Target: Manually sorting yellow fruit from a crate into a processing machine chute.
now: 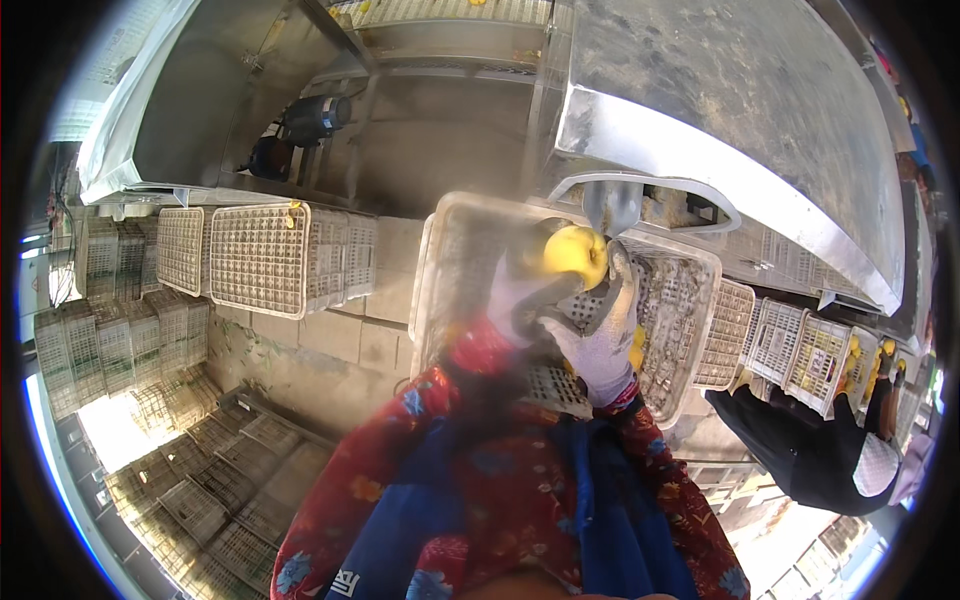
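A yellow apple (575,256) is between my two gloved hands, above the plastic crates. My left hand (519,296), blurred in part, grips it with the thumb along its lower side and the fingers behind it. At the apple's right side, the fingers of my right hand (600,330) press against it, while the thumb points left below. Beneath my right hand is a dirt-stained plastic crate (679,315); some yellow fruit (638,349) shows inside, partly covered by the hand. Another pale crate (461,225) lies under my left hand, and its inside is blurred.
A metal machine table (720,97) with a chute opening (613,206) overhangs the crates ahead. An electric motor (319,120) sits under the frame. Stacked crates (259,259) stand at the left. A person in dark clothing (795,450) works at the right beside crates (817,360) of yellow fruit.
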